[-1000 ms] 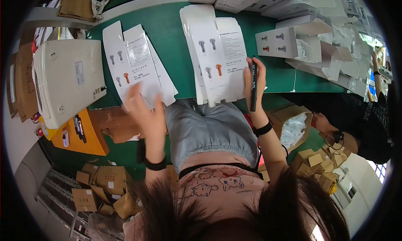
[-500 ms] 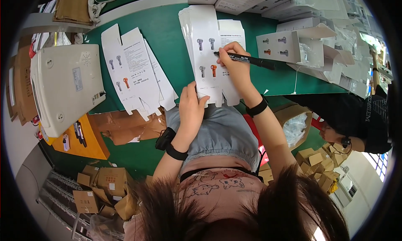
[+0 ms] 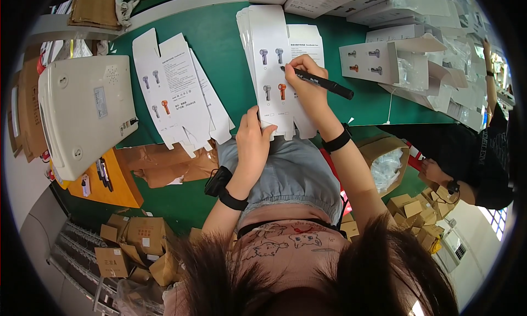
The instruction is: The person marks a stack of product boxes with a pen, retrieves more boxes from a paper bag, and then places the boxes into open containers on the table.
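Observation:
A stack of flattened white cartons (image 3: 274,104), printed with small handheld fans, lies in front of me on the green table. My right hand (image 3: 308,85) pinches a black marker pen (image 3: 329,85), its tip at the top carton just below the upper right fan picture. At the stack's lower left corner rests my left hand (image 3: 252,140), fingers along the edge and thumb on top, gripping it. To the left lies a second pile of flattened cartons (image 3: 178,96), fanned out slightly.
A beige plastic machine (image 3: 90,110) stands on the left. Folded-up white boxes (image 3: 369,62) with clear plastic bags crowd the right of the green table (image 3: 219,47). Beyond them at right is another person's hand (image 3: 436,172). Brown cardboard boxes (image 3: 147,236) sit on the floor.
The marker has tilted, its back end dropping toward me, while its tip stays near the same fan picture. My left hand holds nearly the same place.

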`<state>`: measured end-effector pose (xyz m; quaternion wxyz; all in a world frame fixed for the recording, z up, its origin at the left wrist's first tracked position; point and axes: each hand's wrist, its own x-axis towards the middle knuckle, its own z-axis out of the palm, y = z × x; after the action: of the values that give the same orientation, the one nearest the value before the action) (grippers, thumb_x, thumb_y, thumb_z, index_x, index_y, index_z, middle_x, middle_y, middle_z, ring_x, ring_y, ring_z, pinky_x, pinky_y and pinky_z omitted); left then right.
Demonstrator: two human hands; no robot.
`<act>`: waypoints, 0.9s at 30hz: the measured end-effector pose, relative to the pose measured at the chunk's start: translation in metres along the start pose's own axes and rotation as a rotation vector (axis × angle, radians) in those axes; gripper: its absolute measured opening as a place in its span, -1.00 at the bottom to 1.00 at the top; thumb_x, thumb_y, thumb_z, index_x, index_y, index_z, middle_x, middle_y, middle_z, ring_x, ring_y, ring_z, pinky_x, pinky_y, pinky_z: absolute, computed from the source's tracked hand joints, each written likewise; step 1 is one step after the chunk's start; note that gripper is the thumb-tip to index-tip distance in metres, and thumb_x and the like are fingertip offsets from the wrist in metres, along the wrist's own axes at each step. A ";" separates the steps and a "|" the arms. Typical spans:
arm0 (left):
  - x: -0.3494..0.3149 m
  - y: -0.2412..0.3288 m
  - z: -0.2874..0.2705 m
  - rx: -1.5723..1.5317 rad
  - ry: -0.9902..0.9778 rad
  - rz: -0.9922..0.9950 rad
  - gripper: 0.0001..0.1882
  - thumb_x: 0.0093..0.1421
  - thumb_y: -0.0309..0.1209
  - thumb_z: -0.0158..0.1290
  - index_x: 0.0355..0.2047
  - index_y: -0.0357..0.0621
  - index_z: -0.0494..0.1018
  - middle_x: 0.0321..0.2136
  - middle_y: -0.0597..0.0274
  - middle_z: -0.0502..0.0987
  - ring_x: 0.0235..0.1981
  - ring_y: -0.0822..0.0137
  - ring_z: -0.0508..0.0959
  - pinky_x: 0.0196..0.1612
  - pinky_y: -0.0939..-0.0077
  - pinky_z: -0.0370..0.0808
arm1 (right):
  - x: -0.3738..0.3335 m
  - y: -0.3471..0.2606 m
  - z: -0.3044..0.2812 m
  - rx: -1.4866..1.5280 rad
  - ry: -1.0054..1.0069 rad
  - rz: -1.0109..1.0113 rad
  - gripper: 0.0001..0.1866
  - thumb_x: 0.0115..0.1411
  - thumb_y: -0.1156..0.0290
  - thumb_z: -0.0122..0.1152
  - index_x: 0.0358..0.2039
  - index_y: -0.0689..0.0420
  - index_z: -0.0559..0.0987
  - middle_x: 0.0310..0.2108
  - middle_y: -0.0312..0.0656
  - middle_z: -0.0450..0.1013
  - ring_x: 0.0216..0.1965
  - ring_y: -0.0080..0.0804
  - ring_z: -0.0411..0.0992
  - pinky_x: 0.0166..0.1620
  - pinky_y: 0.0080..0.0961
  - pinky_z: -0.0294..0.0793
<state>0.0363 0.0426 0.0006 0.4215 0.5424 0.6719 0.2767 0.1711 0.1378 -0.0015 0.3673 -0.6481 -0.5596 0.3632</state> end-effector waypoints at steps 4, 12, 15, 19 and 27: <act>-0.003 0.001 0.001 -0.019 -0.006 -0.029 -0.55 -0.17 -0.57 0.14 -0.21 -0.26 0.26 -0.49 0.02 0.35 -0.52 0.11 0.40 -0.47 0.34 0.35 | -0.009 -0.003 -0.005 0.238 0.056 0.080 -0.92 -0.01 0.52 0.10 -0.54 0.21 0.40 -0.72 -0.33 0.38 -0.67 -0.73 0.30 -0.58 -0.79 0.24; -0.008 -0.007 0.008 -0.104 0.036 -0.025 -0.58 -0.17 -0.58 0.14 -0.25 -0.27 0.27 -0.54 0.08 0.33 -0.56 0.18 0.37 -0.51 0.41 0.33 | -0.073 0.006 -0.013 0.334 -0.135 0.134 -0.94 0.01 0.59 0.05 -0.54 0.28 0.38 -0.68 -0.25 0.42 -0.60 -0.67 0.39 -0.54 -0.77 0.33; -0.008 -0.003 0.007 -0.132 0.022 -0.052 -0.59 -0.18 -0.59 0.13 -0.27 -0.28 0.27 -0.56 0.10 0.32 -0.57 0.20 0.36 -0.52 0.42 0.32 | -0.084 0.017 -0.007 0.247 -0.188 0.135 -0.95 0.00 0.60 0.07 -0.54 0.28 0.39 -0.68 -0.25 0.42 -0.59 -0.67 0.40 -0.53 -0.77 0.34; -0.012 -0.001 0.007 -0.095 0.035 -0.034 -0.59 -0.18 -0.59 0.14 -0.28 -0.29 0.27 -0.59 0.11 0.31 -0.59 0.21 0.35 -0.52 0.42 0.32 | -0.086 0.014 -0.003 0.182 -0.204 0.103 -0.95 -0.02 0.61 0.09 -0.54 0.28 0.40 -0.69 -0.27 0.41 -0.59 -0.67 0.41 -0.54 -0.78 0.34; -0.015 0.002 0.006 -0.067 0.078 -0.023 -0.61 -0.18 -0.60 0.13 -0.28 -0.28 0.28 -0.60 0.12 0.30 -0.63 0.23 0.33 -0.53 0.41 0.30 | -0.089 0.011 -0.009 0.293 -0.114 0.095 -0.94 -0.06 0.59 0.11 -0.58 0.24 0.40 -0.72 -0.28 0.39 -0.66 -0.67 0.34 -0.58 -0.75 0.28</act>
<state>0.0430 0.0276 0.0032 0.4159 0.5092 0.6844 0.3153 0.1744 0.0480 -0.0017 0.4081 -0.5916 -0.4891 0.4941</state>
